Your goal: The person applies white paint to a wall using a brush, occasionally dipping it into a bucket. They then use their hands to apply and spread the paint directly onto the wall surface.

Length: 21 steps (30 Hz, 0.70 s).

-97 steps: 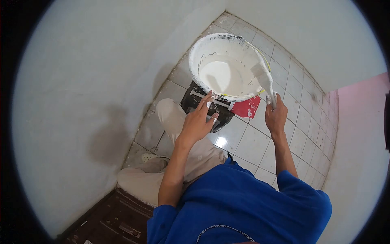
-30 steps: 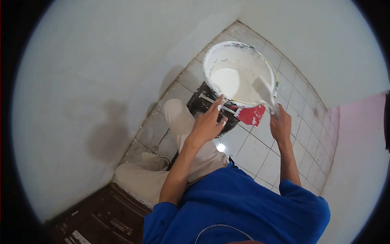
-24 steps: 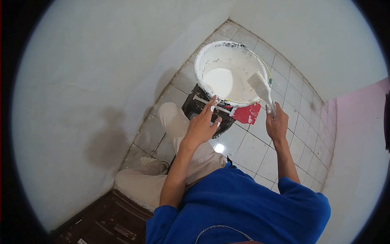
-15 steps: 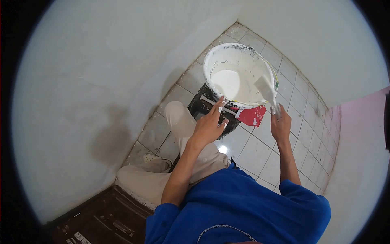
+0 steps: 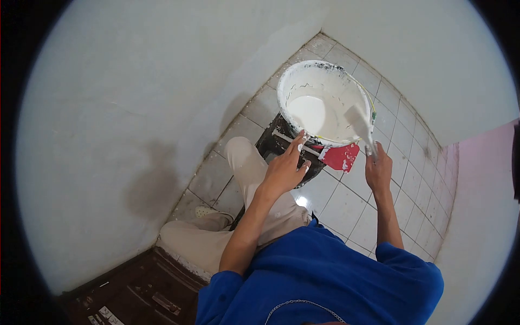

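My right hand (image 5: 379,169) is closed round the handle of a paintbrush (image 5: 358,122). Its wide, white-coated bristles point up over the right inner side of a bucket (image 5: 326,76). White paint (image 5: 307,111) lies in the bottom of this paint-smeared bucket. My left hand (image 5: 283,170) is at the near rim, fingers apart, the index fingertip at or very near the edge. White paint marks its fingertips, and nothing shows in its grasp. Between my hands, below the rim, lies a flat red tool (image 5: 341,158) with paint splashes.
A black, paint-spotted object (image 5: 268,142) sits under and beside the bucket, by my knee. Pale walls meet in a corner behind it. Grey-white tiles (image 5: 341,208) cover the floor. At lower left is a dark brown panel-like surface (image 5: 146,284).
The whole view has shifted slightly, so the bucket and both hands appear a little further right and lower. The brush stays over the bucket in my right hand.
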Each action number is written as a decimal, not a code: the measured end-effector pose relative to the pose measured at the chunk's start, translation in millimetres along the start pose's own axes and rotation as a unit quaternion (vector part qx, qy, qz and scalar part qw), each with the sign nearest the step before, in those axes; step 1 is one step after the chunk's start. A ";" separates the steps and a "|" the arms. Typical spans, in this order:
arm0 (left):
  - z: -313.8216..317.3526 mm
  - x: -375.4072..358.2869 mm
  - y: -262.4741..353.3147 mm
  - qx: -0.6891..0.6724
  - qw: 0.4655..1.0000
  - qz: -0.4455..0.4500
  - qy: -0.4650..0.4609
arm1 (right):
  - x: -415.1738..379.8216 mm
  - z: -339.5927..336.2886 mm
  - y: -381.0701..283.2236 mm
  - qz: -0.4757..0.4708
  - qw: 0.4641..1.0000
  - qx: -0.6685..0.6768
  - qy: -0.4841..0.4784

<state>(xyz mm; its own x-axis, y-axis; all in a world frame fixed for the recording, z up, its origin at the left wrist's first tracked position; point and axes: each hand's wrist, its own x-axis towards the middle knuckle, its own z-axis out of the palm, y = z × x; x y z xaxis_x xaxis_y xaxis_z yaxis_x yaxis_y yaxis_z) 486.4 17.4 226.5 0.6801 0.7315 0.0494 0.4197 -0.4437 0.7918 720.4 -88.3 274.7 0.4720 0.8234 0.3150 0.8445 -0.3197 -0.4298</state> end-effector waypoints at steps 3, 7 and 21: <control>-1.7 1.6 1.4 0.002 1.000 -0.003 -0.010 | 0.1 -3.1 -8.2 0.049 0.998 0.003 -0.025; 0.9 -0.2 -1.3 -0.009 1.000 -0.007 -0.007 | -0.8 -0.4 -6.2 0.038 0.999 0.009 -0.011; 0.4 2.7 4.5 -0.018 1.000 -0.002 0.001 | -6.8 -0.5 8.0 0.022 0.999 0.021 0.020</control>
<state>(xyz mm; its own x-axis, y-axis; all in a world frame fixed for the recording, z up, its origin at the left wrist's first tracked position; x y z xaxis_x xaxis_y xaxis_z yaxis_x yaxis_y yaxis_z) 490.4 17.1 230.0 0.6774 0.7341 0.0481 0.4002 -0.4226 0.8132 724.1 -96.7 269.5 0.5186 0.7895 0.3283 0.8118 -0.3340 -0.4790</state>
